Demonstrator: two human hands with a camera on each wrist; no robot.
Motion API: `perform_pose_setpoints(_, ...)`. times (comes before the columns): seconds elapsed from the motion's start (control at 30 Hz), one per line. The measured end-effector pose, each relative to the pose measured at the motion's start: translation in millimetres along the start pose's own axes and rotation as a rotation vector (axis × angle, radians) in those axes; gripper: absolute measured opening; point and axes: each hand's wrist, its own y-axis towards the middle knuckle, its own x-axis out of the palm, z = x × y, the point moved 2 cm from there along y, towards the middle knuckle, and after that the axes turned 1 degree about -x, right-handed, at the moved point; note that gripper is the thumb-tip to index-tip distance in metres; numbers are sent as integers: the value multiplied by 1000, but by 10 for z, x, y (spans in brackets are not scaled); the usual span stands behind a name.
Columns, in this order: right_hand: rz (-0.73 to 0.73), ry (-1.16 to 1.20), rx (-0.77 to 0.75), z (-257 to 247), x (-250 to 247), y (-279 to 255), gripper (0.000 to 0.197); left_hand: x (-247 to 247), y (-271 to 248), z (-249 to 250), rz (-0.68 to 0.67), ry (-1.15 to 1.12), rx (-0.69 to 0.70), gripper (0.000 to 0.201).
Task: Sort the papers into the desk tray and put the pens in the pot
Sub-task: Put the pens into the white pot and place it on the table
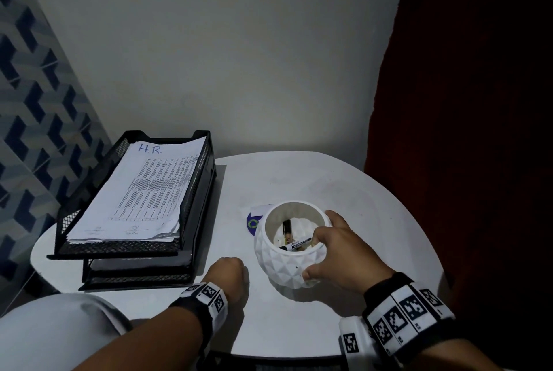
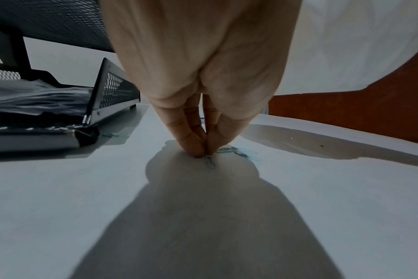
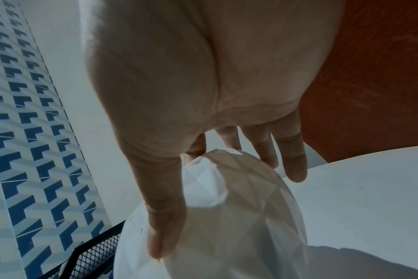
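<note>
A white faceted pot (image 1: 287, 269) stands on the round white table (image 1: 359, 191). Inside it lie a white marker (image 1: 299, 243) and a dark pen (image 1: 287, 228). My right hand (image 1: 321, 251) holds the pot, the thumb (image 3: 160, 236) pressed on its near wall and the fingers (image 3: 296, 166) over its far rim. The index fingertip sits by the marker's end. To the left, my left hand (image 1: 227, 275) pinches a blue paper clip (image 2: 210, 162) against the table. A stack of papers (image 1: 143, 191) headed "H.R." fills the top level of the black mesh tray (image 1: 197, 191).
More paper clips (image 2: 236, 151) lie just right of my left fingertips. The tray's lower level holds a dark folder (image 1: 140, 266). A round blue and white label (image 1: 253, 222) shows behind the pot. A dark red surface (image 1: 463, 131) borders the table's right side.
</note>
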Motion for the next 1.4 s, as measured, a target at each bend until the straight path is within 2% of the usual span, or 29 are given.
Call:
perform_pose_setpoints(0.17,4,-18,10,10,-24,-28,52,5,48,-104,7,-40,-29,29)
perform_pose_setpoints(0.27,8,-12,13,31,-30,-35,53,-64,35,-104,17,-48,-10,16)
perform_pose_setpoints(0.4,7,-14,11,44,-39,-46,50,-90,86,-169,47,-70,-30,15)
perform_pose_setpoints(0.5,8,-15,5,38,-41,-42,50,-159,118,-214,132,-205,-106,20)
perform_pose_setpoints(0.6,14,-20,5,37,-63,-31,49,-488,167,-189,266,-523,-180,11)
perform_pose_setpoints(0.67,16,-28,4,42,-72,-12,49,-798,220,-145,335,-722,-129,10)
perform_pose_setpoints(0.73,20,-30,2,41,-68,9,50,-1121,191,-65,382,-884,-22,19)
perform_pose_setpoints(0.8,23,-25,-1,26,-52,30,51,-1364,102,74,385,-926,119,26)
perform_pose_setpoints(0.9,12,-15,-9,-31,-35,25,51,-1523,-122,328,326,-765,281,21)
perform_pose_setpoints(0.97,9,-16,-18,-65,-38,5,50,-1491,-216,415,278,-728,326,18)
perform_pose_setpoints(1.1,15,-10,-9,-59,-76,-60,47,-1388,-168,287,334,-859,297,34)
perform_pose_setpoints(1.17,22,-6,-3,-21,-96,-78,46,-1341,-87,134,366,-828,255,42)
perform_pose_setpoints(1.23,29,-6,4,23,-107,-76,47,-1185,-43,12,273,-593,195,39)
perform_pose_setpoints(1.3,34,-6,11,58,-113,-63,47,-858,-8,-91,85,-260,126,30)
perform_pose_setpoints(1.33,37,-7,15,69,-117,-61,47,-669,2,-138,9,-123,108,32)
perform_pose_setpoints(1.4,42,-10,17,77,-117,-58,47,-342,-16,-192,-92,-29,75,38)
